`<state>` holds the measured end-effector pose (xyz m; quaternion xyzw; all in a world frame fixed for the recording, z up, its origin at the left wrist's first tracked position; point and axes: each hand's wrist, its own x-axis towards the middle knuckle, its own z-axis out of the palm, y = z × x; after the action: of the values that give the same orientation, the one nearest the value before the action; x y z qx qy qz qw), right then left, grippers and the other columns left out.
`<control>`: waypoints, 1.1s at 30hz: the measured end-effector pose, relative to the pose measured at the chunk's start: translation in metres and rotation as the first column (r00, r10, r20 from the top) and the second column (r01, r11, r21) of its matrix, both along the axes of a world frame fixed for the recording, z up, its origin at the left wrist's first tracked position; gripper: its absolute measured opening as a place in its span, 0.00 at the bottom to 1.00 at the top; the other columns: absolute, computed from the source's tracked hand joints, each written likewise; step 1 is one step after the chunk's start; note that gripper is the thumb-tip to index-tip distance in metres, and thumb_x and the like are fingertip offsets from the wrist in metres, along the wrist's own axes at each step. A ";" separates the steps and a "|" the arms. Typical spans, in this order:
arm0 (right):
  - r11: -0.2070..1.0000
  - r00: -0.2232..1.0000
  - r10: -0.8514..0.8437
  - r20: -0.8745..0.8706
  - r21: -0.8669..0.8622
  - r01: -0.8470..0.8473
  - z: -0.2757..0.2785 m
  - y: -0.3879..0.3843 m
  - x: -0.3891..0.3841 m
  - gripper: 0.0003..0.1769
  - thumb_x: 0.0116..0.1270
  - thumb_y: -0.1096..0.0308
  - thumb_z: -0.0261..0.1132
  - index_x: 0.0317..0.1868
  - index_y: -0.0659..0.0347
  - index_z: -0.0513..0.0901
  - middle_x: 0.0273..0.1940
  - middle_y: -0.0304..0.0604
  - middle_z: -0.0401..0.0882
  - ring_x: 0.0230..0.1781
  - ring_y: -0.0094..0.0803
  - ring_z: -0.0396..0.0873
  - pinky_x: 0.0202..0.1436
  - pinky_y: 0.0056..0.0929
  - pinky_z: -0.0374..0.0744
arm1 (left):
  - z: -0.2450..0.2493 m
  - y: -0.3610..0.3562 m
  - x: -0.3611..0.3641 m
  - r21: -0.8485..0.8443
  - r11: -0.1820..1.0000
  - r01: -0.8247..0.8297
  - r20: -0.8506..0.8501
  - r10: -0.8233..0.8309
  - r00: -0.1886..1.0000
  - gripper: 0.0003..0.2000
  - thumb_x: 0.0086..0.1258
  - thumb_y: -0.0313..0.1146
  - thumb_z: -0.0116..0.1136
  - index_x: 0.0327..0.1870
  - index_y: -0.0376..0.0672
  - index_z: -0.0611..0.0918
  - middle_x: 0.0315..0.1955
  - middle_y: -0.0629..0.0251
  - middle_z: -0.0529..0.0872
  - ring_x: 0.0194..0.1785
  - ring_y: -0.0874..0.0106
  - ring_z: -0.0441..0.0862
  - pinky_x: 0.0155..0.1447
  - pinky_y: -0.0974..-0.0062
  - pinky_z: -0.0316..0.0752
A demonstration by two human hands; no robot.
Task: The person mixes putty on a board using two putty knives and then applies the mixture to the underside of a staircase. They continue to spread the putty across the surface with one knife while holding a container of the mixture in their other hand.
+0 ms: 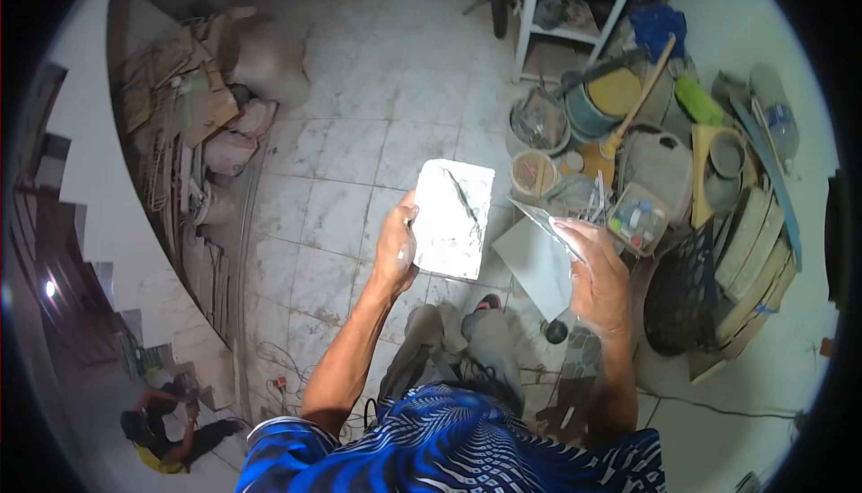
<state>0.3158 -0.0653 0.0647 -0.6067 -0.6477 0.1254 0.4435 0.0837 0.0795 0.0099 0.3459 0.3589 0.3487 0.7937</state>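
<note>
My left hand (395, 243) is closed on the left edge of a white rectangular board (449, 233), tilted up in front of me. A dark diagonal streak and some uneven smears mark its bright face. Right of the board, my right hand (600, 279) grips a thin flat scraper (541, 218), seen nearly edge-on, its tip toward the board but apart from it. Whitish residue coats the fingers of my right hand. Its handle, if it has one, is hidden by my hand.
A pale flat sheet (532, 264) lies on the tiled floor below. To the right are buckets (539, 120), a clear box of small items (639, 219) and a dark basket (678, 300). Cardboard (211, 107) is piled left. Another person (162, 430) sits at lower left.
</note>
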 end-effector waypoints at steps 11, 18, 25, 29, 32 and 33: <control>0.955 0.962 0.153 0.225 0.217 -0.203 0.077 0.056 -0.010 0.25 0.56 0.86 0.63 0.57 0.67 0.80 0.52 0.53 0.83 0.52 0.54 0.82 0.56 0.40 0.80 | 0.084 0.023 -0.024 0.097 0.990 -0.098 0.007 0.098 0.995 0.23 0.75 0.35 0.34 0.63 0.31 0.74 0.50 0.57 0.83 0.50 0.71 0.82 0.54 0.72 0.78; 0.978 0.544 -0.122 -0.830 -0.195 -0.079 0.057 0.096 -0.066 0.15 0.76 0.75 0.53 0.59 0.72 0.75 0.52 0.45 0.82 0.48 0.24 0.79 0.53 0.26 0.77 | 0.085 0.094 -0.058 0.683 0.711 -0.168 -0.095 0.314 0.945 0.20 0.79 0.35 0.34 0.59 0.31 0.75 0.46 0.58 0.82 0.48 0.71 0.77 0.53 0.74 0.72; 0.972 0.085 -0.220 -0.972 -0.225 -0.065 0.074 0.178 -0.151 0.08 0.74 0.76 0.55 0.50 0.66 0.76 0.43 0.39 0.81 0.38 0.21 0.80 0.39 0.18 0.78 | 0.118 0.136 -0.075 0.899 0.427 -0.098 -0.121 0.457 0.881 0.19 0.81 0.35 0.36 0.59 0.30 0.75 0.46 0.53 0.83 0.50 0.65 0.80 0.57 0.70 0.73; 0.955 0.061 -0.287 -0.956 -0.290 -0.062 0.085 0.211 -0.167 0.04 0.73 0.75 0.56 0.44 0.62 0.77 0.36 0.34 0.80 0.29 0.14 0.76 0.25 0.12 0.69 | 0.110 0.155 -0.084 0.926 0.374 -0.044 -0.128 0.424 0.897 0.18 0.81 0.32 0.37 0.61 0.30 0.75 0.44 0.51 0.82 0.47 0.62 0.80 0.54 0.67 0.74; 0.974 0.034 -0.159 -0.987 -0.162 -0.155 0.062 0.229 -0.161 0.10 0.73 0.75 0.52 0.51 0.68 0.75 0.46 0.45 0.82 0.44 0.33 0.83 0.48 0.34 0.82 | 0.102 0.171 -0.091 0.973 0.220 0.071 -0.157 0.404 0.901 0.18 0.80 0.30 0.38 0.62 0.30 0.74 0.41 0.50 0.83 0.42 0.63 0.80 0.50 0.66 0.75; 0.975 0.032 -0.129 -0.991 -0.132 -0.177 0.058 0.234 -0.159 0.12 0.73 0.75 0.51 0.53 0.69 0.74 0.49 0.48 0.82 0.49 0.39 0.85 0.54 0.41 0.85 | 0.101 0.175 -0.095 0.956 0.271 0.112 -0.206 0.349 0.914 0.18 0.81 0.30 0.38 0.63 0.30 0.73 0.45 0.47 0.83 0.46 0.57 0.81 0.54 0.64 0.76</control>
<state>0.1566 0.1686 0.1230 -0.3812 -0.1480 0.5897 0.6965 -0.0111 0.2543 0.1106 0.7825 0.2482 0.4790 0.3110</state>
